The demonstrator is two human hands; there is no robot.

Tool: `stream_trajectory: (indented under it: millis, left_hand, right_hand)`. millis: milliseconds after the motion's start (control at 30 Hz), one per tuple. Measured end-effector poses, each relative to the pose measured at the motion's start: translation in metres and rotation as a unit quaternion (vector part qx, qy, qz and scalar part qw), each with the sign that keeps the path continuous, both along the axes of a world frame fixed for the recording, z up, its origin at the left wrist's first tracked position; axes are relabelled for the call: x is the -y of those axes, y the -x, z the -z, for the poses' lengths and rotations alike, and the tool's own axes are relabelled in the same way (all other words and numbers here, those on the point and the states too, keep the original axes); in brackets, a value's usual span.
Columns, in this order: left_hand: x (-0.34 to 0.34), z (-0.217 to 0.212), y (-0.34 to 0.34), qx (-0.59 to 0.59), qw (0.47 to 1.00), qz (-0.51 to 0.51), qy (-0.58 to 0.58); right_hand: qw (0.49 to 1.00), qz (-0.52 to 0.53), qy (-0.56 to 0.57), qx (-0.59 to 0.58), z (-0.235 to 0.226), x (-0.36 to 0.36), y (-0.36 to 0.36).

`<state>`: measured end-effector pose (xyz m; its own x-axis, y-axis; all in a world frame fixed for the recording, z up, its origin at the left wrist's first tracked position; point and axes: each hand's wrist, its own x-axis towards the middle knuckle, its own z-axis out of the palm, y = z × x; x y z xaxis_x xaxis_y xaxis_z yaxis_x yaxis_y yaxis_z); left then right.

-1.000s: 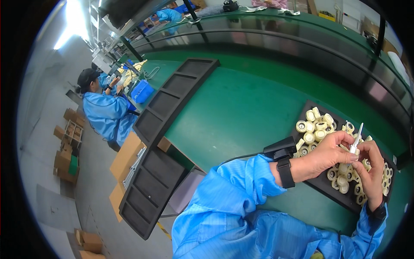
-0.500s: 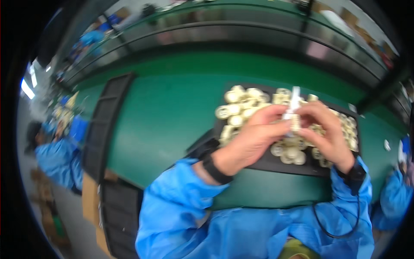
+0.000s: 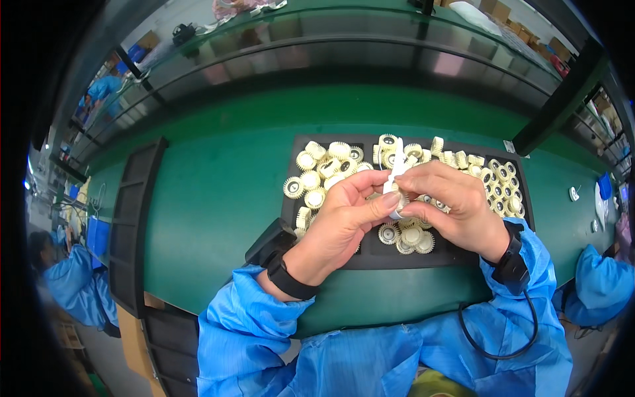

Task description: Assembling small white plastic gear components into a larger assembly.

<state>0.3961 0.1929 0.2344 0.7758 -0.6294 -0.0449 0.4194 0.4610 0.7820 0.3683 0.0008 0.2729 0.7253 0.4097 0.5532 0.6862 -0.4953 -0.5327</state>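
Both hands, left hand [image 3: 344,221] and right hand [image 3: 453,205], gripped a small white tube [image 3: 397,173] in closed fingers above the black tray [image 3: 456,255] of cream gears [image 3: 324,165] on the green surface [image 3: 218,192]

Gears [image 3: 329,169] moulded in cream matt plastic; tray [image 3: 456,255] in black matt plastic; table [image 3: 218,192] covered in smooth green mat.

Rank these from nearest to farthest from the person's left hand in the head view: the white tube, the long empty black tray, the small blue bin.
1. White tube: pinched at the left hand's fingertips.
2. Long empty black tray: left, across the green table.
3. Small blue bin: beyond it, far left.
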Motion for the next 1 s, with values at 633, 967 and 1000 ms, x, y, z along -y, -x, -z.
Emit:
stream_trajectory:
  millis: [633, 967, 1000]
  left_hand:
    - [-0.044, 0.023, -0.218, 0.134, 0.911, -0.204, -0.332]
    - [-0.035, 0.040, -0.243, 0.412, 0.579, -0.165, -0.684]
    - [-0.043, 0.034, -0.233, 0.385, 0.669, -0.169, -0.613]
  right_hand:
    - [0.969, 0.009, 0.243, 0.041, 0.021, 0.004, -0.006]
    - [0.978, 0.018, 0.206, 0.010, 0.020, 0.006, -0.011]
    - [0.987, 0.033, 0.155, -0.024, 0.018, 0.005, -0.010]
